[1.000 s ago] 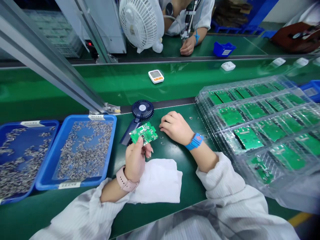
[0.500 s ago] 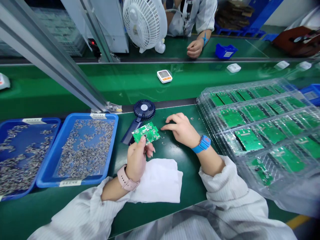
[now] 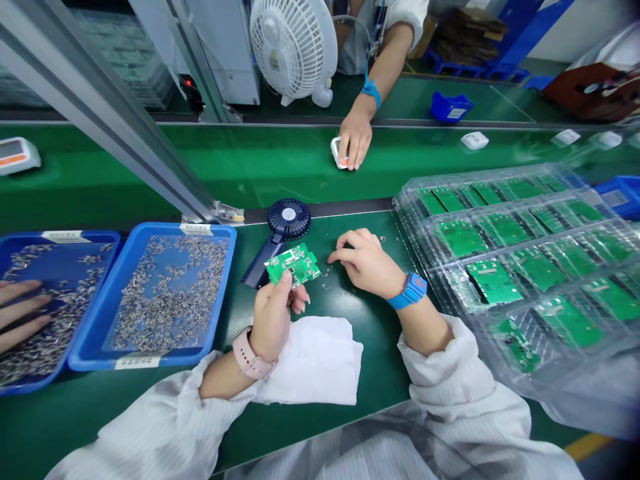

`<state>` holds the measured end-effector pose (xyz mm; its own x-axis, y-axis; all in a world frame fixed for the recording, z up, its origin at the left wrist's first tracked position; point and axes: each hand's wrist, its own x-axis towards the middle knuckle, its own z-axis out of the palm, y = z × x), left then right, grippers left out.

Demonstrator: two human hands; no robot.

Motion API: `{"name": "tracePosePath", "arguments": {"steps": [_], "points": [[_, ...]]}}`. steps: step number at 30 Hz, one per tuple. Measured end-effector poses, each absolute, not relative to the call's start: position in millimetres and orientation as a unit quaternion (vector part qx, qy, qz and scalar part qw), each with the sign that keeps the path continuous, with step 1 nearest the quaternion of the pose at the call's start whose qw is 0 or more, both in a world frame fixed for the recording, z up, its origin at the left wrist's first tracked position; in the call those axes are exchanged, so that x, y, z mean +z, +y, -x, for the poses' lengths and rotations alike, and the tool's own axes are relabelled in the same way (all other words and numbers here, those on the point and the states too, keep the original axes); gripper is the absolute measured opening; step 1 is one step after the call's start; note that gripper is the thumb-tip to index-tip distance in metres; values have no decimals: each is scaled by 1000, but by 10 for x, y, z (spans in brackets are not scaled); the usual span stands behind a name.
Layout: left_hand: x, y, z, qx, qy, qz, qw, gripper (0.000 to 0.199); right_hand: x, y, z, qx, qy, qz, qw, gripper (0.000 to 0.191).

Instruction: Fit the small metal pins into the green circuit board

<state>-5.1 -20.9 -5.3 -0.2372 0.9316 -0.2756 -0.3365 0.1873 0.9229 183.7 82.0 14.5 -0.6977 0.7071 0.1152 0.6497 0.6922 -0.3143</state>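
Head; board (image 3: 302,262) partly under left fingers (image 3: 283,283)

Two bins (image 3: 107,300) of metal bits (image 3: 165,303) sit left on the surface (image 3: 380,367), cloth (image 3: 310,367) in front, handheld fan (image 3: 289,220) further back, circuit boards (image 3: 495,281) right in probably stacked trays (image 3: 433,267).
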Motion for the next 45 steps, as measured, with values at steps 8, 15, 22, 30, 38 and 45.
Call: {"name": "tracePosePath", "arguments": {"steps": [8,15,22,30,38,45], "points": [[-52,-209,51,566,544,-290,547,48,214,773,-1820,151,-904,389,92,24],[-72,-217,46,568,546,-283,546,50,88,724,-1691,181,-866,450,124,14],[-77,-213,51,568,543,-285,548,51,102,697,-1666,204,-861,456,100,7],[-96,-220,61,562,547,-297,545,51,142,620,-1641,180,-862,468,69,4],[-64,-209,46,568,545,-284,547,49,182,588,-1635,161,-874,455,56,3],[-100,-212,51,574,539,-290,544,50,202,556,-1626,155,-894,419,41,12]]}}
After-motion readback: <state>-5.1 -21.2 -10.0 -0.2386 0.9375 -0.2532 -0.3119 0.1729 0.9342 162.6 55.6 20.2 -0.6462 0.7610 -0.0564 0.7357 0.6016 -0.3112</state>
